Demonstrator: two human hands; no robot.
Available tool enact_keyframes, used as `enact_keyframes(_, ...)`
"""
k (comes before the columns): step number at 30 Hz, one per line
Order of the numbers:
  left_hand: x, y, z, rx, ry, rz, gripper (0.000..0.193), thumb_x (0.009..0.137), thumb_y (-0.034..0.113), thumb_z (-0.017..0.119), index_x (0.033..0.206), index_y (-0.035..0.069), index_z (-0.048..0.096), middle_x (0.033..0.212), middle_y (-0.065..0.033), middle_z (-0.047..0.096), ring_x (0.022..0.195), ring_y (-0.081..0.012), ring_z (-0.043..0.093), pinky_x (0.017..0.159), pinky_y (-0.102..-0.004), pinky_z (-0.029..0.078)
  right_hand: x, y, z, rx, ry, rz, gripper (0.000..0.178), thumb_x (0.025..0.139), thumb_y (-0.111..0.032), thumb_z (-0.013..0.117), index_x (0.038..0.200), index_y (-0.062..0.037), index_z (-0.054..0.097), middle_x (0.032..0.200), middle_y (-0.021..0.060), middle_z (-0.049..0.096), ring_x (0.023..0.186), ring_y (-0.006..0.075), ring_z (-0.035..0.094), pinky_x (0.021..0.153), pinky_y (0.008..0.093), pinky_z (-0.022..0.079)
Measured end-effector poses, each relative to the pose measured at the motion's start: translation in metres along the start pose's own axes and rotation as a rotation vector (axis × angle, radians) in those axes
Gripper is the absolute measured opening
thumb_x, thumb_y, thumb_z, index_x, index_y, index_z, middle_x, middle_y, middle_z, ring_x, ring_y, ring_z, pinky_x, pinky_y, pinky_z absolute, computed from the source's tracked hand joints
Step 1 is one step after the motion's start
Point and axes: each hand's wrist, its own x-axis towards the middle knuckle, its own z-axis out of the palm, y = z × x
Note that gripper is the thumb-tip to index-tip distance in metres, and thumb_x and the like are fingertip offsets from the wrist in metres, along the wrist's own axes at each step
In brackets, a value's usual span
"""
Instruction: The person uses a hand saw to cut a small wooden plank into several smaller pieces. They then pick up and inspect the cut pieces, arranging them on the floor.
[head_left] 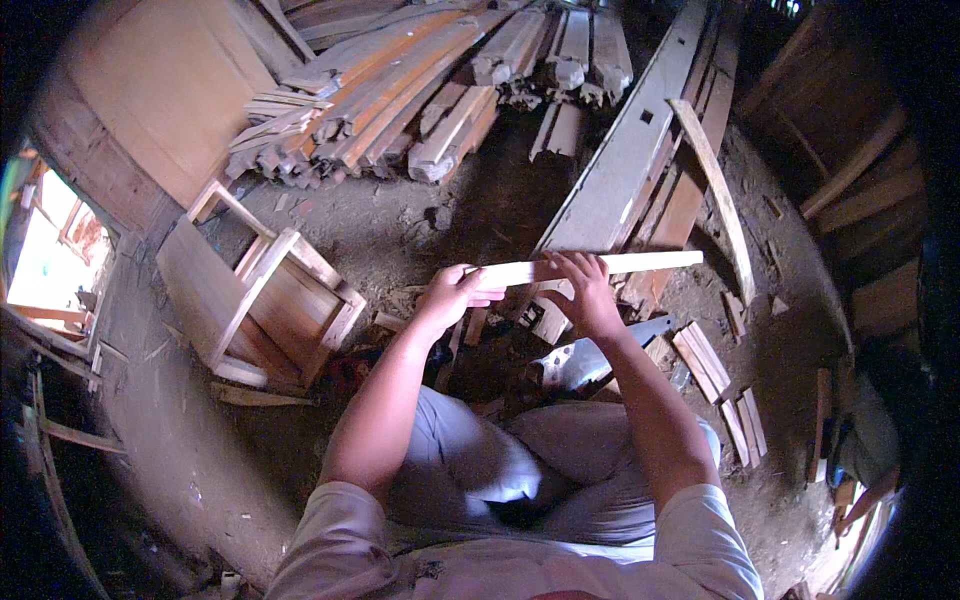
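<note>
A pale, narrow wooden strip (650, 262) is held up crosswise in front of me, above my knees. My left hand (450, 297) is closed round its left end. Farther along, my right hand (586, 292) grips it near the middle, the fingers bent over its upper edge and the thumb below. The strip's right end sticks out well past that hand. Below my right forearm lies a shiny, flat metal piece (590, 358) like a saw blade, partly hidden by the arm.
A wooden frame with board panels (285, 300) sits on the dirt floor at left. Stacked timber (390, 90) lies at the back. A long grey plank (635, 140) and a curved strip (722, 190) reach away at right; short offcuts (703, 362) lie by my right knee.
</note>
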Motion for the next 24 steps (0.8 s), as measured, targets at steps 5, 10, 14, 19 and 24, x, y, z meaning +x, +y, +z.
enact_keyframes(5, 0.012, 0.003, -0.007, 0.084, -0.091, 0.047, 0.041, 0.107, 0.029, 0.052, 0.128, -0.006, 0.055, 0.117, -0.0184, 0.070, 0.100, -0.0288, 0.074, 0.084, -0.0333, 0.059, 0.016, -0.008, 0.023, 0.163, 0.040, -0.033, 0.063, 0.080, -0.032, 0.081, 0.134, -0.0078, 0.060, 0.109, 0.0110, 0.064, 0.108, 0.0313, 0.059, 0.104, 0.0502, 0.038)
enact_keyframes(10, 0.004, 0.000, -0.022, 0.018, -0.127, 0.044, 0.035, 0.107, 0.023, 0.053, 0.126, -0.007, 0.057, 0.117, -0.0186, 0.069, 0.100, -0.0283, 0.073, 0.086, -0.0340, 0.060, 0.023, -0.036, 0.029, 0.213, 0.034, -0.110, 0.055, 0.080, -0.023, 0.081, 0.130, -0.0088, 0.064, 0.102, 0.0085, 0.065, 0.095, 0.0297, 0.061, 0.089, 0.0428, 0.047)
enact_keyframes(14, 0.000, -0.002, -0.017, -0.089, -0.131, 0.058, 0.034, 0.106, 0.020, 0.054, 0.122, -0.009, 0.058, 0.113, -0.0188, 0.070, 0.098, -0.0250, 0.073, 0.086, -0.0339, 0.060, 0.017, -0.038, 0.042, 0.251, 0.071, -0.064, 0.050, 0.076, -0.013, 0.083, 0.123, -0.0077, 0.067, 0.097, 0.0082, 0.066, 0.089, 0.0293, 0.060, 0.080, 0.0394, 0.050)
enact_keyframes(19, -0.001, -0.001, -0.015, -0.096, -0.118, 0.088, 0.034, 0.106, 0.021, 0.054, 0.121, -0.009, 0.059, 0.112, -0.0178, 0.069, 0.098, -0.0234, 0.072, 0.085, -0.0335, 0.061, 0.021, -0.039, 0.041, 0.243, 0.097, -0.078, 0.049, 0.074, -0.010, 0.084, 0.121, -0.0068, 0.068, 0.098, 0.0079, 0.067, 0.088, 0.0283, 0.059, 0.078, 0.0402, 0.049)
enact_keyframes(24, -0.002, -0.001, -0.017, -0.055, -0.133, 0.058, 0.037, 0.107, 0.024, 0.053, 0.124, -0.008, 0.058, 0.114, -0.0193, 0.069, 0.099, -0.0281, 0.072, 0.088, -0.0378, 0.061, 0.020, -0.036, 0.045, 0.260, 0.108, -0.104, 0.050, 0.073, -0.010, 0.085, 0.120, -0.0052, 0.068, 0.098, 0.0081, 0.067, 0.086, 0.0281, 0.058, 0.077, 0.0399, 0.049)
